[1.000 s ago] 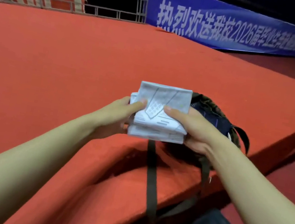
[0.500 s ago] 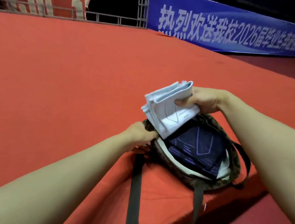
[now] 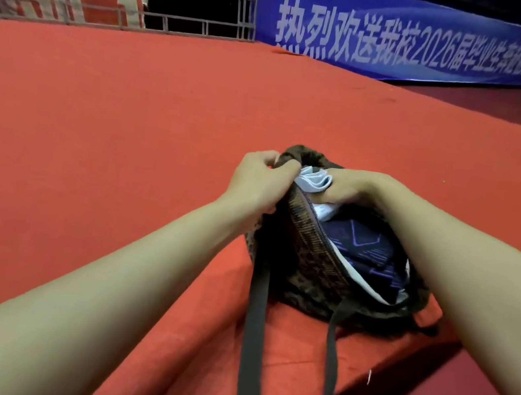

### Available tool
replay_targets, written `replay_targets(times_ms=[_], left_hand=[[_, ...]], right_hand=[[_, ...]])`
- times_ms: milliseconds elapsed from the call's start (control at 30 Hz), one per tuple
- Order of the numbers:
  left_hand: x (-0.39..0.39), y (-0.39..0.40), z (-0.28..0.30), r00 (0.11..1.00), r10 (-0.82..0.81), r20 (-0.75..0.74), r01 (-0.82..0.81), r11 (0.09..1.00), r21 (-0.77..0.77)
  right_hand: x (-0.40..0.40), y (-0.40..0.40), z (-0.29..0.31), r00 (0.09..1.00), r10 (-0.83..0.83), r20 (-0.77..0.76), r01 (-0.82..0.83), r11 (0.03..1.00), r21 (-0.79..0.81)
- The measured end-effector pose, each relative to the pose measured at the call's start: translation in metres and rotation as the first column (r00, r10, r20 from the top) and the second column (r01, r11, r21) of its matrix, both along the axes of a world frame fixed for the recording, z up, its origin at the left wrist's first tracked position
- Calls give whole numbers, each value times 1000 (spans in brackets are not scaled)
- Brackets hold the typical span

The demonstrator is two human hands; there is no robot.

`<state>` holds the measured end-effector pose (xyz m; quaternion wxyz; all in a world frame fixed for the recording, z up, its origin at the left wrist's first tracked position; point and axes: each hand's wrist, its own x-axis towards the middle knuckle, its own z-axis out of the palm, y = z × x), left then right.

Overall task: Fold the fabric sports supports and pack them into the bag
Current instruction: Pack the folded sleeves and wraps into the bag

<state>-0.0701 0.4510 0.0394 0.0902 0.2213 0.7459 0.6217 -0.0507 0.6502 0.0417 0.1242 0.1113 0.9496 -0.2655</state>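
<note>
Supports were what we were packing, and the pale one (image 3: pixel 314 179) sat folded at the far end of the bag's mouth, half inside, our right hand (image 3: pixel 353 187) clamped on it with fingers curled over its top. We judged it light, soft and springy: a knit that gives under the fingers and wants to unfold once let go, so the best hold was across the folded stack, pinching all layers together near the folded edge. It did not look slippery or fragile. A dark support (image 3: pixel 353 245) with purple line patterning already lay flat inside, against what looked like a pale lining.

Our left hand (image 3: pixel 260 180) was closed on the near rim of the bag (image 3: pixel 310 262), pulling the mouth open. That bag was limp brown patterned cloth with a zip running along the opening, slumped rather than standing, so it needed holding apart. Two flat dark straps (image 3: pixel 254 335) trailed toward us over the edge of the red carpet (image 3: pixel 123 138), which looked short-piled and matte. A blue banner (image 3: pixel 412 39) hung behind.
</note>
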Motion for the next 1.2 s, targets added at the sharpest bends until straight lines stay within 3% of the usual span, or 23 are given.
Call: replay_targets(times_ms=[67, 167, 267, 333, 433, 567, 800, 967, 1067, 1200], left_hand=[[2, 2, 5, 994, -8, -112, 8, 1000, -4], [5, 0, 7, 992, -4, -126, 0, 1000, -31], [3, -9, 6, 997, 28, -75, -37, 992, -118], [2, -18, 4, 986, 62, -157, -101, 962, -255], [3, -30, -1, 974, 52, -222, -130, 926, -355], [13, -39, -4, 981, -4, -195, -73, 920, -386], [20, -102, 10, 991, -92, -98, 42, 906, -421], [21, -156, 19, 996, -67, -50, 40, 906, -422], [28, -192, 21, 994, -86, -61, 47, 879, -474], [31, -260, 20, 997, -48, -55, 10, 838, -545]], right_hand=[[-7, -5, 0, 995, -51, 83, 32, 977, 212], [-13, -5, -6, 978, -111, 175, 52, 950, 307], [-14, -9, -4, 978, -183, 102, 139, 932, 336], [-9, -13, 3, 974, -223, 49, 201, 940, 277], [-9, -14, 4, 974, -169, -153, 199, 957, 211], [2, -42, -9, 996, -92, 1, 79, 857, 509], [23, -82, 16, 994, -111, 2, 83, 748, 658], [60, -130, 54, 955, -2, -295, 222, 664, 714], [67, -187, 54, 881, 146, -449, 229, 700, 677], [62, -274, 33, 833, 297, -467, 51, 799, 599]])
